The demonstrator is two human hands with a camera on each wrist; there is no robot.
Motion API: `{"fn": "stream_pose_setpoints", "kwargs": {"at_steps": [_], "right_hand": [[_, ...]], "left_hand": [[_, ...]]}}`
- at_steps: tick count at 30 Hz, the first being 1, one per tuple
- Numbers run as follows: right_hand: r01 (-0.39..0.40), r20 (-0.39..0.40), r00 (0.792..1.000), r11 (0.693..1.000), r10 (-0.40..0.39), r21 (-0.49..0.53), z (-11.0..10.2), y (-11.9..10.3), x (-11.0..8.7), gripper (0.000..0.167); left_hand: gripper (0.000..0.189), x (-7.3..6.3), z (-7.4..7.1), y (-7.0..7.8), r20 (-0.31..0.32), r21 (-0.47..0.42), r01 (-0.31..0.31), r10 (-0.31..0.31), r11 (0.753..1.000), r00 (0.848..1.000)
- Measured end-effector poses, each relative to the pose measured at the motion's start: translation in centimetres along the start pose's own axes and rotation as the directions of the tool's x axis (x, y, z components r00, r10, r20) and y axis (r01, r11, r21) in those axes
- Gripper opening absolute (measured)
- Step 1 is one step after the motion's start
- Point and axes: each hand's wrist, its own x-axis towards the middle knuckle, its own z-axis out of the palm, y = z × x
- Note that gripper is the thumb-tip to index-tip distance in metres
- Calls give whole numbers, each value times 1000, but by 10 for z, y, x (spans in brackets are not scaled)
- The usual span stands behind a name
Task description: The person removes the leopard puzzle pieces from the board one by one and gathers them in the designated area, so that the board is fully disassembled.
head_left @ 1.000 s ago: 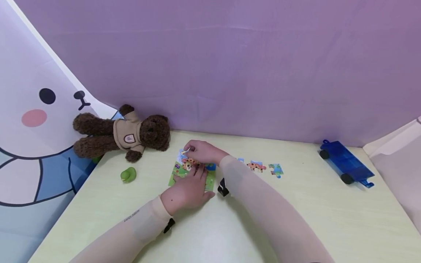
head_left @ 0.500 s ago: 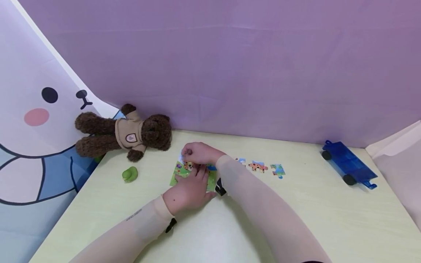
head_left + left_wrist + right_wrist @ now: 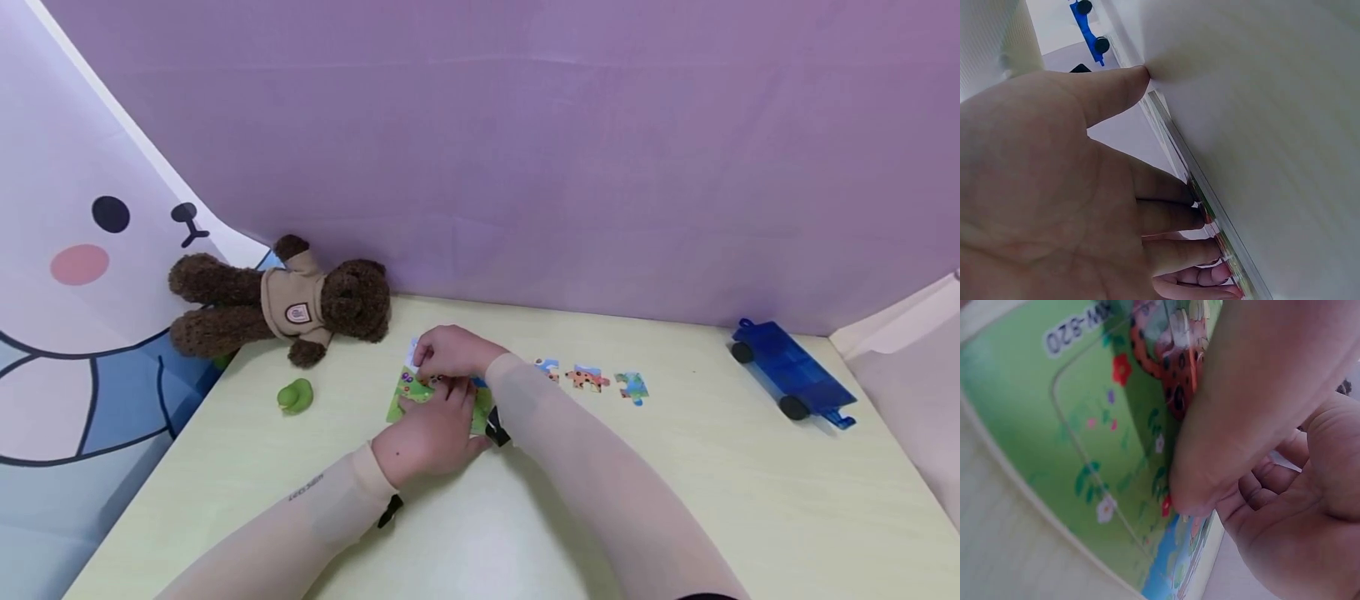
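A jigsaw board point(image 3: 401, 404) lies on the table, green with flowers and a spotted animal. My left hand point(image 3: 429, 437) rests on its lower part with fingers extended, seen from the palm side in the left wrist view. Over the upper left of the board is my right hand point(image 3: 453, 352), fingers bent down to it. In the right wrist view the right hand's fingers point(image 3: 1263, 484) look curled, but whether they pinch a piece is hidden. Loose jigsaw pieces lie right of the board: a blue and spotted one point(image 3: 548, 367), an orange spotted one point(image 3: 587, 378), a blue-green one point(image 3: 633, 387).
A brown teddy bear point(image 3: 296, 300) lies at the back left against the cloth. In front of it sits a small green toy point(image 3: 296, 397). Far right stands a blue toy wagon point(image 3: 795, 367). A purple cloth point(image 3: 600, 167) hangs along the table's back edge.
My right hand has shifted slightly left and down over the board, its fingers now pointing more downward. The left hand stays on the board. The loose pieces lie as before.
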Motion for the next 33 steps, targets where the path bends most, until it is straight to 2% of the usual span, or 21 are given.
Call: {"fn": "stream_pose_setpoints", "kwargs": {"at_steps": [15, 33], "right_hand": [[-25, 12, 1000, 1000, 25, 15, 1, -1, 4, 14], [-11, -5, 1000, 1000, 11, 15, 2, -1, 3, 15]], "left_hand": [[91, 1, -2, 1, 23, 2, 10, -10, 1000, 1000], [91, 2, 1, 0, 3, 14, 1, -1, 1000, 1000]]}}
